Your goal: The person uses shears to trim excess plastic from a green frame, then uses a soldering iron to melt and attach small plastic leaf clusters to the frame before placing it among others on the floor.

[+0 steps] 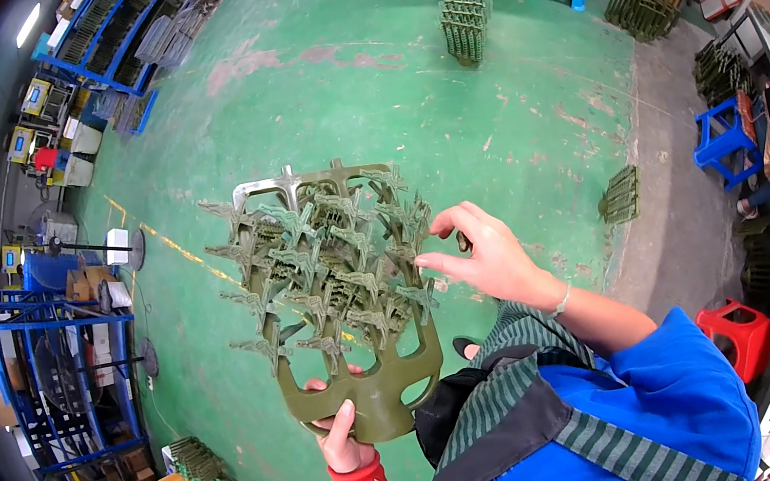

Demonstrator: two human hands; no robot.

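Shelves: blue racks (70,383) stand along the far left wall, well apart from the person, so that side is walled in
Left hand: the left hand (342,435), with a red wristband, is closed on the rounded bottom end of the green frame (342,286), thumb laid flat on its face; gripping the bare end likely keeps the small parts free
Frame: an olive plastic moulding frame held out in front of the body above the green floor (363,86), flat face up toward the camera, its top bar pointing away; rows of small winged pieces branch from its ribs
Right hand: the right hand (481,256) hovers at the frame's right edge, fingers curled and half open, fingertips touching the outer pieces, a small dark piece seemingly pinched in them
Open room: bare floor spreads ahead and left of the frame; stacks of similar frames (463,8) sit far ahead
Right side: blue stools (725,138) and a red stool (738,334) crowd the right edge, near a seated person
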